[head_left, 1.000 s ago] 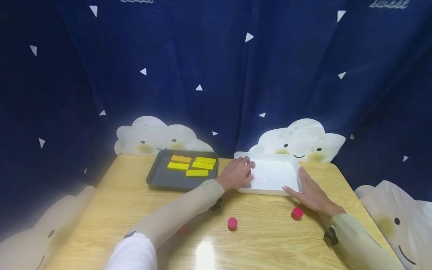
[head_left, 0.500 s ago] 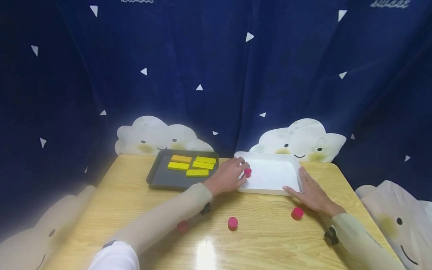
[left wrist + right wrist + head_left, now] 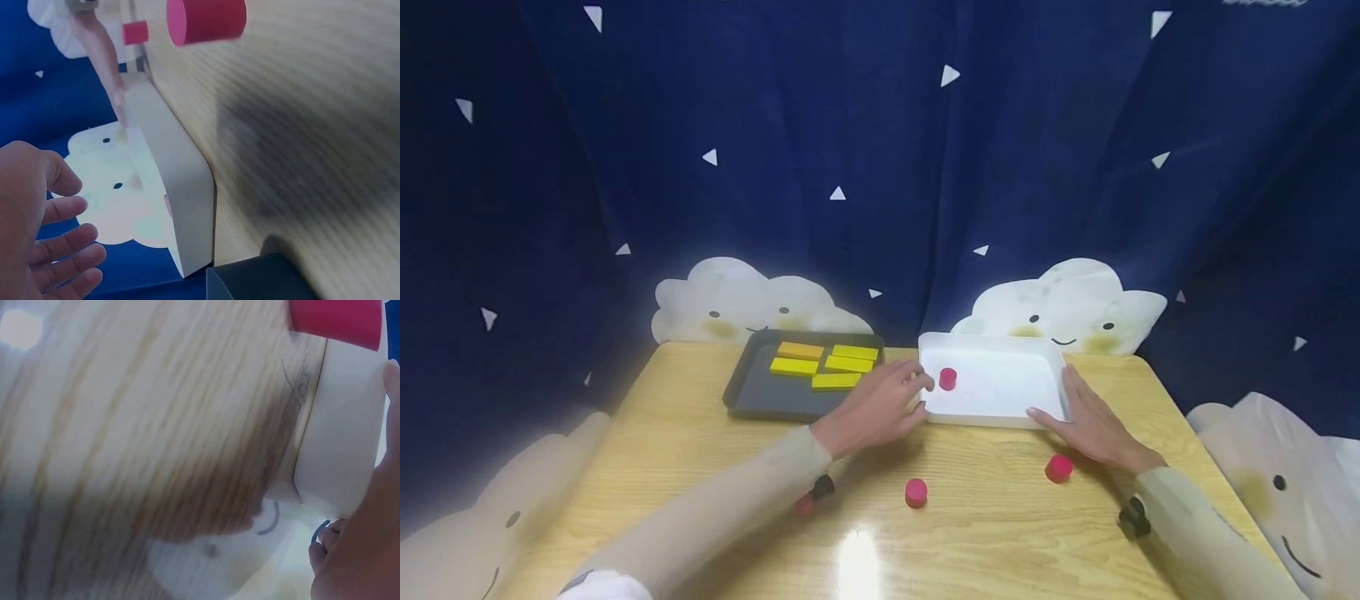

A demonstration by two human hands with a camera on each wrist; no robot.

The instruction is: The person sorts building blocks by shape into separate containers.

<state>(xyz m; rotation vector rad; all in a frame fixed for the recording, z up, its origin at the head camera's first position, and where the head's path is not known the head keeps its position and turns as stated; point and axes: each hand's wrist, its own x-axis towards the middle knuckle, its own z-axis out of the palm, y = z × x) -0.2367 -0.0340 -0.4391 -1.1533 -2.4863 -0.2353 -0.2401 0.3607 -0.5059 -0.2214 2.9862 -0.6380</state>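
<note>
Both hands (image 3: 877, 406) are relaxed and unclenched, the right (image 3: 1097, 425) seemingly touching the white tray (image 3: 1000, 390).

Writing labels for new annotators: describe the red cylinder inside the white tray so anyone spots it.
On the wooden table, find the white tray with the right hand at its right end. Inside, near its left end in the head view, sits the red cylinder. Only this one is inside; three other red cylinders are on the wood.
</note>
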